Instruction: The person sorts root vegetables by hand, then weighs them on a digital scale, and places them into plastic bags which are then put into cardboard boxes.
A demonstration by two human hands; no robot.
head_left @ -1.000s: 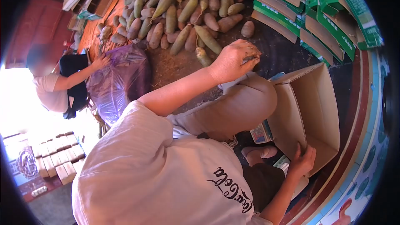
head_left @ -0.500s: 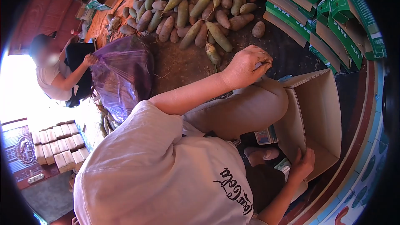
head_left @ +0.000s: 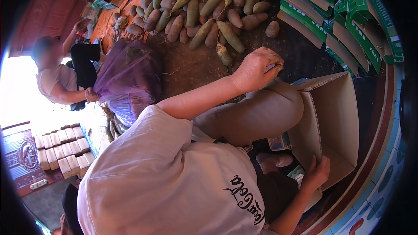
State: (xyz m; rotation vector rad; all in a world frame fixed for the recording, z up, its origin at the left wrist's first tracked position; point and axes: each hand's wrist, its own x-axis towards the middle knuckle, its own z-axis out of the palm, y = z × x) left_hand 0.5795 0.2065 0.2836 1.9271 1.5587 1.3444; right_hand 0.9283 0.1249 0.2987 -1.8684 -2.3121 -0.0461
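Observation:
My left hand [head_left: 263, 67] is closed above my bent knee, its fingers soiled; a small pale purplish bit shows between them, too small to name. At the lower right, my right hand [head_left: 318, 172] pinches the near edge of an open brown cardboard box [head_left: 335, 117]. That box lies beside my knee with its inside exposed. Beyond my left hand, a pile of green and reddish elongated tubers [head_left: 189, 13] covers the floor. One tuber [head_left: 224, 55] lies at the pile's near end, closest to that hand.
Flattened green-and-brown cartons [head_left: 348, 26] lean at the upper right. On the left a seated person [head_left: 56, 72] holds a purple plastic bag [head_left: 128, 76]. Stacked pale blocks [head_left: 63, 150] stand at the lower left. A small device [head_left: 276, 143] lies below my knee.
The other person's one hand has lowered with the bag's edge, and the other has risen away from it. The bag has sagged. Something dark appears at the bottom left. My hands remain in place.

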